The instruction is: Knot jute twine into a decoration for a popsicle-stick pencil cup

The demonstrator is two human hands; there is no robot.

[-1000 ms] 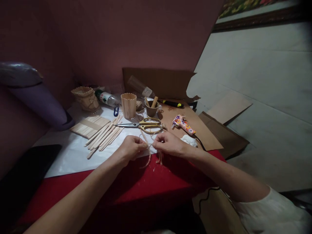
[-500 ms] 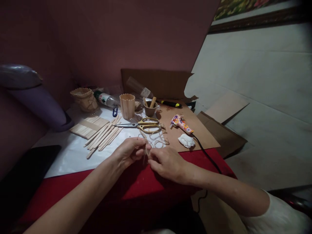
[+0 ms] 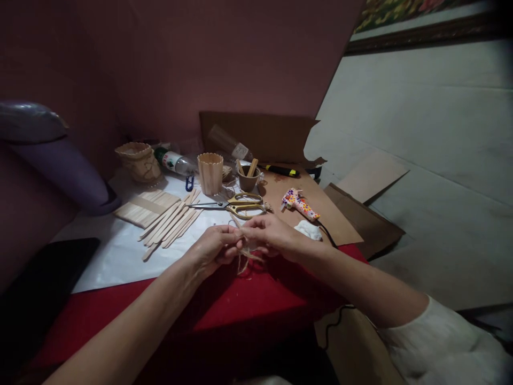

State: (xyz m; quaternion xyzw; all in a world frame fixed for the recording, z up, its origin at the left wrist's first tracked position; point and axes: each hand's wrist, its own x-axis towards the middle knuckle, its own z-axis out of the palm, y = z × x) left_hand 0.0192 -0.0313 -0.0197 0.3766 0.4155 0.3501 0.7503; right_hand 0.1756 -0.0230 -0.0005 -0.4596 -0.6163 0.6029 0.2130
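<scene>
My left hand (image 3: pixel 214 247) and my right hand (image 3: pixel 267 235) meet over the near edge of the white sheet (image 3: pixel 120 256), fingers pinched together on thin tan twine (image 3: pixel 245 259). Loose ends of the twine hang down below the fingers over the red tablecloth (image 3: pixel 240 305). Just behind my hands lie gold-handled scissors (image 3: pixel 236 205). Loose craft sticks (image 3: pixel 170 222) fan out to the left of them.
A craft-stick cup (image 3: pixel 210 172), a small brown cup with sticks (image 3: pixel 248 179), a woven basket (image 3: pixel 138 160) and a plastic bottle (image 3: pixel 174 160) stand at the back. A patterned glue gun (image 3: pixel 300 203) and white wad (image 3: pixel 308 230) lie on cardboard (image 3: pixel 320 214) at right. A flat stick panel (image 3: pixel 144 207) lies left.
My right hand dropped toward the table edge, then rose back up and to the right against my left hand, pulling the twine; the twine ends now hang below the fingers.
</scene>
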